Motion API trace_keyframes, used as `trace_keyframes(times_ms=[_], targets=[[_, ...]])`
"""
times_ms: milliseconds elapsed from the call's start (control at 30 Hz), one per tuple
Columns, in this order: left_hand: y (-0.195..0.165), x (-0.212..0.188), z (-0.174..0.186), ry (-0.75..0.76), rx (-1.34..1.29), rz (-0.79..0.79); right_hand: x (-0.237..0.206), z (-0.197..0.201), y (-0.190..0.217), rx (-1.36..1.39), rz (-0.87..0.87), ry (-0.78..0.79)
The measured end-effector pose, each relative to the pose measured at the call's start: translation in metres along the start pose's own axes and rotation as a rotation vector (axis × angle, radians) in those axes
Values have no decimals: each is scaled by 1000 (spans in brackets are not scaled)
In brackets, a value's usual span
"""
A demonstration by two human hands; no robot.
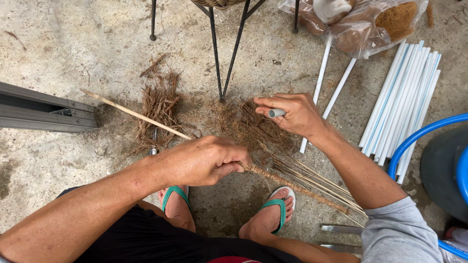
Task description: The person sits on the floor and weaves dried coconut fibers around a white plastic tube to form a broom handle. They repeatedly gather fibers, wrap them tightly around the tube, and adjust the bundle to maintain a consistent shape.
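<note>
My left hand (207,160) is closed around a thin wooden stick (131,114) wrapped with brown coconut fibre (292,187), which runs from the far left down to the lower right. Several thin straws fan out beside the wrapped part. My right hand (292,113) hovers above a loose pile of brown fibre (248,129), with a small grey tube (276,113) held between its fingers. Both feet, in green flip-flops (278,204), rest on the concrete below the hands.
A bundle of white pipes (404,97) lies at the right, with two loose white pipes nearer the middle. Plastic bags of fibre (370,24) sit at the top right. Black metal chair legs (226,48) stand ahead. A grey metal rail (44,109) lies left, a blue-rimmed tub (438,160) right.
</note>
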State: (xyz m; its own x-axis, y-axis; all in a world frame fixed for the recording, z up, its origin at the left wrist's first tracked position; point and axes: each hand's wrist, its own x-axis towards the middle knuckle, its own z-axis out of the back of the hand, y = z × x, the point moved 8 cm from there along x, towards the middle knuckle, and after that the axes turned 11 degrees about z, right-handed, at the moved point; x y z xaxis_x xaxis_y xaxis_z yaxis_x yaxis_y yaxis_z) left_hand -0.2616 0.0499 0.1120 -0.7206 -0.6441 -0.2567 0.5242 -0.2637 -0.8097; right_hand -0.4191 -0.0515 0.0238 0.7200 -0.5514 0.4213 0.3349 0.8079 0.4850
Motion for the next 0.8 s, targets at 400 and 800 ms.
trace_keyframes(times_ms=[400,800], targets=[[61,-2,37,-445,-71,380,-40,-89,70,380,73,302],[40,3,16,-359,513,111,4,19,167,-146,611,100]])
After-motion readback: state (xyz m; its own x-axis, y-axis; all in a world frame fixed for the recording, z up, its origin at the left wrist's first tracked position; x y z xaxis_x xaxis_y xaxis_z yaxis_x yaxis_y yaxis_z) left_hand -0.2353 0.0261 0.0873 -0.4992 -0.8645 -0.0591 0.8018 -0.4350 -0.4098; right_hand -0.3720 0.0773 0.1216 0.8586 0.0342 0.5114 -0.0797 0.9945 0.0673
